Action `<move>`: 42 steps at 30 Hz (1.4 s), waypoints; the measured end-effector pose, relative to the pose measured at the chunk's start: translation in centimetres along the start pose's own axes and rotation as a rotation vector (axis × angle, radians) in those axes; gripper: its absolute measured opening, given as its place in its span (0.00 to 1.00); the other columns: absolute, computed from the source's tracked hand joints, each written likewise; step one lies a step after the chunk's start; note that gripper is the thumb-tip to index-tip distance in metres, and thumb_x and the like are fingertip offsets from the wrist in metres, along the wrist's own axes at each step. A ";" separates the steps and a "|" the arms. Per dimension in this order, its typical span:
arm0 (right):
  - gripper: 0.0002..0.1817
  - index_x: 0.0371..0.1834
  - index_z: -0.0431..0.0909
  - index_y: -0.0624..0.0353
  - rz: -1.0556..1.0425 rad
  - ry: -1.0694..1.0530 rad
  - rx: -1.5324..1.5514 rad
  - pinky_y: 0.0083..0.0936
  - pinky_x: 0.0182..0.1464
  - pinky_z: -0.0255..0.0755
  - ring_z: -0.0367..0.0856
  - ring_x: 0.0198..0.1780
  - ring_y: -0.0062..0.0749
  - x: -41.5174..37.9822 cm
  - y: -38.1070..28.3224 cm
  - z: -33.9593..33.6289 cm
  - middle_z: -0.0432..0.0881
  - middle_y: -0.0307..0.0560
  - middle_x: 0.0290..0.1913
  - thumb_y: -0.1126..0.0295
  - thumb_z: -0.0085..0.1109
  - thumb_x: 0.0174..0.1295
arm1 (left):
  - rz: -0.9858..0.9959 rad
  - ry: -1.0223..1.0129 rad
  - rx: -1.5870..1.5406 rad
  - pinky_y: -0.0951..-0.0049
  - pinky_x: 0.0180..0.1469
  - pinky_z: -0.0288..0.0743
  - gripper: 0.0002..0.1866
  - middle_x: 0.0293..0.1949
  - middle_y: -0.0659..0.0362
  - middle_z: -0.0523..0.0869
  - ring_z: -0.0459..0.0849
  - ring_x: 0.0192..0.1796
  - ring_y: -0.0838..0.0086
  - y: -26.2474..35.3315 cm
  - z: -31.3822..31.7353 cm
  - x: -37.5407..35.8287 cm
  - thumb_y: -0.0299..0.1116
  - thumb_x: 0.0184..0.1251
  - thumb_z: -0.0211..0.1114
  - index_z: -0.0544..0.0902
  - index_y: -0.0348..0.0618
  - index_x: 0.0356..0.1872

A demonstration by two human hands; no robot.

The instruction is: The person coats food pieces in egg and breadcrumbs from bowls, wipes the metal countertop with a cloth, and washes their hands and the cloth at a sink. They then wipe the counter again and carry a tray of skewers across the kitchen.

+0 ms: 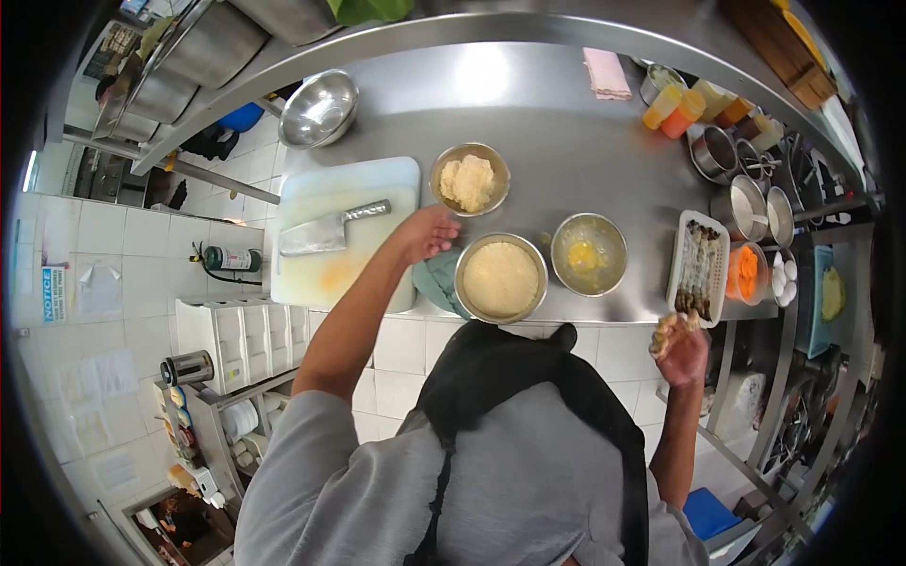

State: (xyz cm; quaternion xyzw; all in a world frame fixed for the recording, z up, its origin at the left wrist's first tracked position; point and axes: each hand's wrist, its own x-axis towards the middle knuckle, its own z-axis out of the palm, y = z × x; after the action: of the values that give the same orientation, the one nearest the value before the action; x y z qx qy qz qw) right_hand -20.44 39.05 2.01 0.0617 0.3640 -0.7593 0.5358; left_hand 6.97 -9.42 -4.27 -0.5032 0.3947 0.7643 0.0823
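My left hand (429, 234) is over the board's right edge, fingers loosely bent and apart, holding nothing. Beside it are a bowl with a pale crumbly lump (467, 183), a bowl of fine pale crumbs (501, 279) and a folded green cloth (436, 281). My right hand (681, 355) hangs past the table's front edge, its fingers coated in clumped crumbs and partly bent apart; I see nothing held. Just beyond those fingers, a white basket (674, 257) holds a row of shrimp (699, 269). A metal bowl (564, 259) contains a yellow, egg-like residue.
A cleaver (321, 233) lies on the white cutting board (396, 179) at left. Behind it sits a steel bowl (321, 108). Squeeze bottles (681, 113), a pink cloth (606, 74), pots (715, 151) and an orange-filled tub (746, 274) stand right. A shelf rail (491, 28) crosses the back.
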 end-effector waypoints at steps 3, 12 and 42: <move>0.25 0.44 0.79 0.61 0.011 0.050 0.021 0.30 0.36 0.76 0.80 0.33 0.34 -1.7 0.7 -2.2 0.84 0.49 0.40 0.46 0.49 0.75 | -0.067 -0.033 -0.089 0.79 0.20 0.63 0.13 0.28 0.63 0.82 0.76 0.24 0.77 0.8 0.7 3.0 0.43 0.68 0.57 0.80 0.45 0.35; 0.27 0.41 0.82 0.58 0.017 0.425 0.113 0.32 0.40 0.82 0.85 0.35 0.35 -9.4 7.5 -6.9 0.86 0.46 0.39 0.44 0.45 0.77 | -0.037 0.041 -0.255 0.82 0.16 0.59 0.10 0.21 0.65 0.79 0.73 0.19 0.80 9.9 -1.8 10.1 0.36 0.69 0.52 0.78 0.47 0.30; 0.25 0.35 0.83 0.53 -0.117 0.564 0.349 0.30 0.38 0.83 0.87 0.35 0.31 -29.6 24.9 -17.4 0.88 0.43 0.36 0.45 0.49 0.76 | 0.518 -0.233 1.043 0.76 0.30 0.72 0.16 0.34 0.64 0.85 0.82 0.29 0.79 6.8 24.2 -3.3 0.47 0.69 0.65 0.84 0.44 0.37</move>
State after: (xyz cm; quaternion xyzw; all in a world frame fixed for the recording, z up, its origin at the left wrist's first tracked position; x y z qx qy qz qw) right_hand 8.12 68.59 -8.42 0.3392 0.3652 -0.7928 0.3508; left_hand -12.00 3.51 6.42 -0.1964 0.8164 0.5150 0.1723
